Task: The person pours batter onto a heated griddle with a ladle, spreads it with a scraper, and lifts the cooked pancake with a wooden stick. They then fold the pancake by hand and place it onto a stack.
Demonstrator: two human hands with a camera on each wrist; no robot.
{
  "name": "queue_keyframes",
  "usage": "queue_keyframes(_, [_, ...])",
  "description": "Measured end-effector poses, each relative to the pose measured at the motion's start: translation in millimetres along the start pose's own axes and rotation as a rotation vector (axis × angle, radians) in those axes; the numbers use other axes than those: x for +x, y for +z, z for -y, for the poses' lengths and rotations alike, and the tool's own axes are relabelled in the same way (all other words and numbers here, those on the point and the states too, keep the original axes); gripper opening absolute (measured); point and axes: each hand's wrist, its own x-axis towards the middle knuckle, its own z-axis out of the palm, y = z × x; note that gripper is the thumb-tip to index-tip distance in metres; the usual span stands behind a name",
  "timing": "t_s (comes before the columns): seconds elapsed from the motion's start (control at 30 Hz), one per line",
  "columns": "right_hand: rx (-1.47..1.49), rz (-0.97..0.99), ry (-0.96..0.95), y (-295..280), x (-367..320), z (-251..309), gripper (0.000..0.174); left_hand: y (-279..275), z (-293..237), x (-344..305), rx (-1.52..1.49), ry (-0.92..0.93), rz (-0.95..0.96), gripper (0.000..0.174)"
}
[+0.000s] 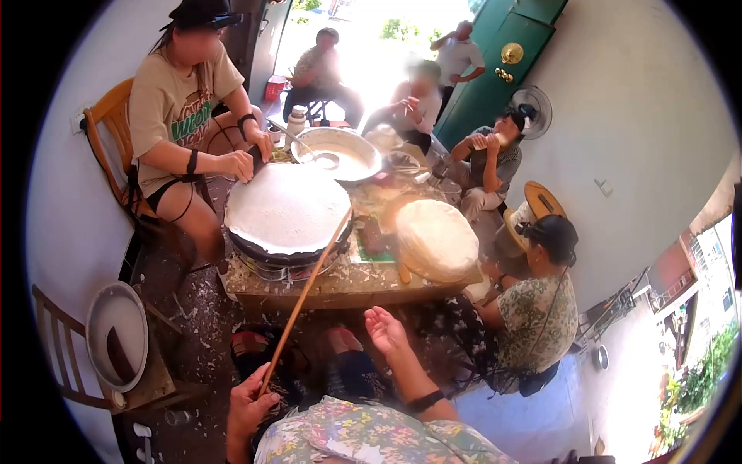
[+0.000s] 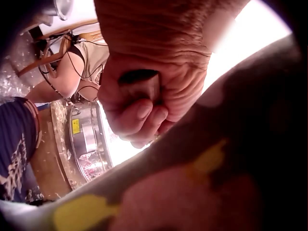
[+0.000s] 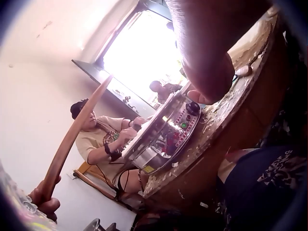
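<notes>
Left hand (image 1: 249, 406) grips stick (image 1: 305, 295); griddle (image 1: 282, 259) bears illegible yellow label (image 2: 75, 126).

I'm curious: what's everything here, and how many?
Low wooden table: one, brown, centre.
Round electric griddle: one, silver, on table.
Thin round sheet: one, white, on griddle.
Round stack of thin sheets: one, cream, table's right.
Large round basin: one, white, table's far side.
Long wooden stick: one, brown, front centre.
Round metal basin: one, silver, lower left.
Slatted wooden chairs: two, brown, left.
Panelled door: one, green, back.
Round fan: one, grey, back right.
Small scraps: many, white, on floor.
Other people: six, variously dressed, around.
Left hand: one, bare, gripping the stick.
Right hand: one, bare, near table.
</notes>
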Motion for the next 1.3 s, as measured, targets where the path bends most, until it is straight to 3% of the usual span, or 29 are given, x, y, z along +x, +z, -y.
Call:
queue_keyframes(0.07, [-0.003,-0.003,0.171,-14.7,8.6,-19.2,0.020,2.7,5.1,0.3,-0.025,-0.027,0.009,0.068])
queue_keyframes(0.17, [0.026,-0.015,0.200,-13.4,7.3,-21.1,0.020,8.9,10.1,7.6,0.011,0.034,0.017,0.070])
queue_keyframes(0.27, [0.086,0.008,0.154,-23.4,16.0,-10.9,0.023,23.2,-6.5,9.4,0.019,-0.070,0.015,0.069])
queue_keyframes(0.37, [0.092,-0.022,0.090,-31.9,16.2,-8.9,0.026,36.0,-7.6,16.5,0.072,-0.071,0.001,0.056])
queue_keyframes(0.47, [0.113,-0.068,0.083,-43.7,22.0,-8.0,0.025,58.9,-24.3,22.6,0.082,-0.078,-0.012,0.055])
queue_keyframes(0.5, [0.141,-0.059,0.051,-40.6,26.6,0.6,0.024,62.6,-19.9,23.7,-0.001,-0.070,-0.057,0.040])
queue_keyframes(0.6, [0.267,-0.032,-0.035,-38.8,34.5,19.8,0.024,65.6,-22.0,27.6,0.303,0.060,0.004,0.034])
queue_keyframes(0.63, [0.328,-0.009,-0.065,-35.4,41.2,29.5,0.023,71.2,-20.2,28.5,0.106,-0.052,-0.037,0.031])
queue_keyframes(0.7, [0.335,0.008,-0.121,-29.0,49.1,35.9,0.020,79.5,-25.9,28.1,0.141,-0.055,-0.060,0.030])
queue_keyframes(0.8, [0.075,-0.037,0.167,-20.7,69.9,17.6,0.022,88.2,-19.1,35.0,0.212,-0.024,-0.092,0.028])
queue_keyframes(1.0, [0.072,-0.057,0.189,-6.9,128.4,-4.5,0.021,103.5,-19.3,39.2,0.304,-0.039,-0.157,0.024])
queue_keyframes(1.13, [0.140,0.096,0.109,33.9,177.0,20.4,0.050,106.6,-21.0,35.7,0.298,-0.069,-0.192,0.024])
queue_keyframes(1.23, [0.126,0.096,0.003,77.9,182.0,58.5,0.063,110.9,-25.1,29.9,0.307,-0.074,-0.236,0.025])
queue_keyframes(1.3, [0.100,0.129,-0.026,78.2,173.0,56.2,0.064,110.6,-24.8,29.0,0.336,-0.085,-0.271,0.025])
